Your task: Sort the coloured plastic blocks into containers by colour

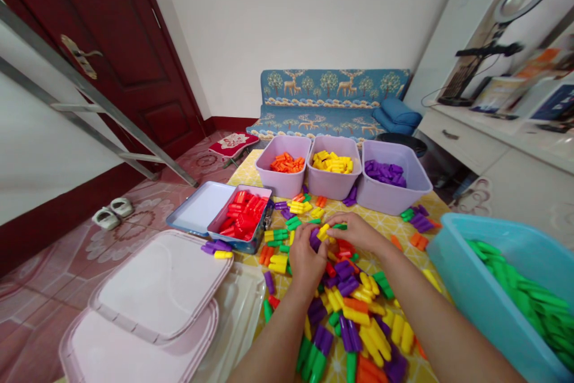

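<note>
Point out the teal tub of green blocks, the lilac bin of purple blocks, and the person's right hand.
Teal plastic tub [482, 311]: head view, on its front wall.
Lilac plastic bin [385, 198]: head view, on its front wall.
Right hand [356, 232]: head view, on the back of the hand.

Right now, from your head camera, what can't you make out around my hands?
Head view:
- Blocks between the left hand and right hand: the hands partly hide them.
- Tablecloth: blocks hide it under the pile.
- Blue bin: the right edge cuts it off.
- Clear lid: the bottom edge cuts it off.

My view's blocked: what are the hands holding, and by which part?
The left hand and right hand meet at a yellow plastic block; the exact hold is hidden.
</note>
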`<state>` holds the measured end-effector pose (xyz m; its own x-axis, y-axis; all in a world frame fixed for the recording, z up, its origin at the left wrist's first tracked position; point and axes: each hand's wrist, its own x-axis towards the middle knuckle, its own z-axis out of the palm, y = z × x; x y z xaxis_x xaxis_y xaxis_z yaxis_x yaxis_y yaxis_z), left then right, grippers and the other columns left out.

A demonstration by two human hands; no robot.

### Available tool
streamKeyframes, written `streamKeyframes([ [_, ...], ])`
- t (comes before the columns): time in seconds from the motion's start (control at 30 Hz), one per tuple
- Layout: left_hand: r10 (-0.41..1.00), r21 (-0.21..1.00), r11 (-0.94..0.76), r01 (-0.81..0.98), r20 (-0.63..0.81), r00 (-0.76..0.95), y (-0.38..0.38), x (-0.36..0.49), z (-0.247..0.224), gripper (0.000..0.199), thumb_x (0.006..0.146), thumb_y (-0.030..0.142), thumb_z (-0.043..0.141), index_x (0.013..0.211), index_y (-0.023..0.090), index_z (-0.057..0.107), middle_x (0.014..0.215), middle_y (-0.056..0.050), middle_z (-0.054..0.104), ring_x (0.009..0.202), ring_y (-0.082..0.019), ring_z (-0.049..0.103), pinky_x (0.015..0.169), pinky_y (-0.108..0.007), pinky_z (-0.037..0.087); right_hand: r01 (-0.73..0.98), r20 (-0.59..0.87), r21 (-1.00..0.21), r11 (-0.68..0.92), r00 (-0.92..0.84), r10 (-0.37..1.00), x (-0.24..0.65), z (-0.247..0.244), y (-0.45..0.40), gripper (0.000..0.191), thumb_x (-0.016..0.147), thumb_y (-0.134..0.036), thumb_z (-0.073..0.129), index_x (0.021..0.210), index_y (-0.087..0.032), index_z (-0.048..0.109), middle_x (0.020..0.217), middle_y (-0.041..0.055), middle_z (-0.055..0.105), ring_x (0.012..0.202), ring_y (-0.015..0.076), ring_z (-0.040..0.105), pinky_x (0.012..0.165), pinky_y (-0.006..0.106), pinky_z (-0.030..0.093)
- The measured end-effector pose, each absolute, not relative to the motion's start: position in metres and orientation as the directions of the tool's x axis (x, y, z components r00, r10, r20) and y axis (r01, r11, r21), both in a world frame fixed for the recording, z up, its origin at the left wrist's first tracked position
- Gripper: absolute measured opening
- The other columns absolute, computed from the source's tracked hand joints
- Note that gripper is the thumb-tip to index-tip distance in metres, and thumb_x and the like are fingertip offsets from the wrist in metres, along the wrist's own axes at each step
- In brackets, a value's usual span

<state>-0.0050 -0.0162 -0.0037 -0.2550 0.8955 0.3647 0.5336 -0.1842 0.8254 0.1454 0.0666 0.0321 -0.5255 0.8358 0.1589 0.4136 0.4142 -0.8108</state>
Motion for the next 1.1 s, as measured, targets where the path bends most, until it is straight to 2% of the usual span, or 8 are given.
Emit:
streamKeyframes([
  [0.2,0.913,0.81,-0.187,0.556,0.352,-0.206,-0.018,-0.005,-0.003,0.022,0.087,0.029,0.056,0.106,0.021,0.062,0.108,-0.006,0.064,0.102,-0.022,0.06,0.089,-0.036,0.047,0.38,0.134,-0.872,0.308,-0.421,0.897,0.148,0.043,0.059,0.02,0.073,-0.033,0.067,0.084,-0.016,0.072,0.08,0.0047,0.072,0.073,0.0186,0.064,0.072,0.032,0.049],
  [0.3,0.918,0.804,-0.184,0.566,0.347,-0.194,-0.019,-0.005,-0.002,0.02,0.088,0.03,0.054,0.104,0.021,0.061,0.104,-0.005,0.065,0.099,-0.022,0.06,0.086,-0.034,0.047,0.367,0.155,-0.873,0.321,-0.415,0.897,0.148,0.049,0.057,0.016,0.073,-0.029,0.065,0.08,-0.016,0.071,0.078,0.0038,0.071,0.074,0.018,0.064,0.074,0.031,0.049],
  [0.5,0.924,0.788,-0.133,0.602,0.319,-0.212,-0.019,-0.005,-0.004,0.017,0.089,0.036,0.051,0.087,0.02,0.057,0.085,-0.003,0.063,0.083,-0.02,0.059,0.073,-0.03,0.044,0.389,0.179,-0.845,0.367,-0.442,0.879,0.145,0.046,0.056,0.02,0.076,-0.033,0.063,0.087,-0.019,0.072,0.088,0.005,0.073,0.083,0.0217,0.064,0.08,0.036,0.049],
  [0.7,0.916,0.808,-0.125,0.575,0.317,-0.246,-0.018,-0.005,-0.007,0.02,0.09,0.037,0.05,0.08,0.02,0.055,0.08,-0.003,0.062,0.078,-0.019,0.059,0.069,-0.029,0.043,0.326,0.146,-0.929,0.174,-0.109,0.983,0.149,0.043,0.058,0.033,0.075,-0.045,0.06,0.09,-0.016,0.069,0.067,0.0008,0.064,0.058,0.0152,0.057,0.051,0.026,0.046],
  [0.77,0.915,0.818,-0.131,0.561,0.318,-0.249,-0.018,-0.005,-0.006,0.018,0.089,0.036,0.051,0.082,0.021,0.057,0.082,-0.002,0.063,0.08,-0.019,0.06,0.071,-0.029,0.044,0.305,0.115,-0.94,0.152,-0.135,0.984,0.149,0.049,0.057,0.035,0.073,-0.045,0.063,0.092,-0.016,0.068,0.065,0.0002,0.063,0.055,0.0136,0.056,0.047,0.023,0.043],
  [0.9,0.91,0.826,-0.167,0.539,0.339,-0.237,-0.019,-0.003,-0.003,0.016,0.084,0.032,0.059,0.096,0.022,0.062,0.095,-0.003,0.067,0.091,-0.021,0.061,0.081,-0.032,0.046,0.333,0.013,-0.934,0.128,-0.327,0.945,0.149,0.069,0.065,0.028,0.068,-0.038,0.071,0.083,-0.014,0.071,0.058,-0.0005,0.062,0.049,0.0116,0.055,0.044,0.021,0.043],
  [1.0,0.909,0.835,-0.185,0.519,0.346,-0.232,-0.019,-0.003,-0.002,0.016,0.082,0.029,0.061,0.096,0.022,0.063,0.097,-0.003,0.068,0.095,-0.021,0.062,0.085,-0.035,0.047,0.153,0.108,-0.979,0.135,-0.175,0.979,0.15,0.083,0.084,0.031,0.065,-0.036,0.075,0.087,-0.016,0.07,0.065,0.0022,0.068,0.055,0.0141,0.062,0.049,0.023,0.049],
  [1.1,0.912,0.845,-0.184,0.502,0.338,-0.234,-0.02,-0.003,-0.001,0.015,0.081,0.026,0.062,0.095,0.022,0.064,0.097,-0.003,0.069,0.096,-0.021,0.062,0.086,-0.036,0.047,-0.147,0.234,-0.96,0.24,0.062,0.97,0.143,0.082,0.101,0.04,0.07,-0.038,0.072,0.105,-0.02,0.065,0.095,0.0064,0.073,0.081,0.0193,0.071,0.067,0.03,0.057],
])
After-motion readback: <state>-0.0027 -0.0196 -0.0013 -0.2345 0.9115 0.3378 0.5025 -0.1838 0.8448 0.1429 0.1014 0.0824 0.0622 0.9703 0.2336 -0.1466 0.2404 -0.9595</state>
